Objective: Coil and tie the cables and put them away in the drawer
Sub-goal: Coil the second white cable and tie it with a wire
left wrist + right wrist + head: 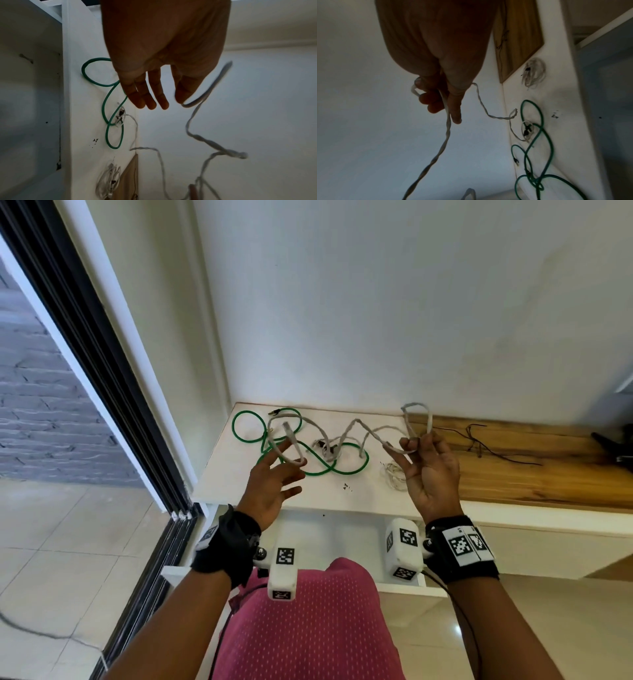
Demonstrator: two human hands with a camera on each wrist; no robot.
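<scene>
Grey twisted cable [356, 430] pinched in raised right hand [432, 474]; looped over splayed left hand [274, 484]

You face a plain white wall [376, 302]. Below it runs a white countertop [342, 494], which meets a wood-grain surface [548, 474] on your right. On your left, a black sliding-door frame [89, 337] stands beside a grey brick wall [34, 412]. Pale glossy floor tiles [61, 542] reflect daylight.

Both hands are raised palm-up. The left hand [274, 487] spreads loose, straight fingers [150, 94]; the right hand [432, 474] curls its fingers [435, 100], index extended.
</scene>
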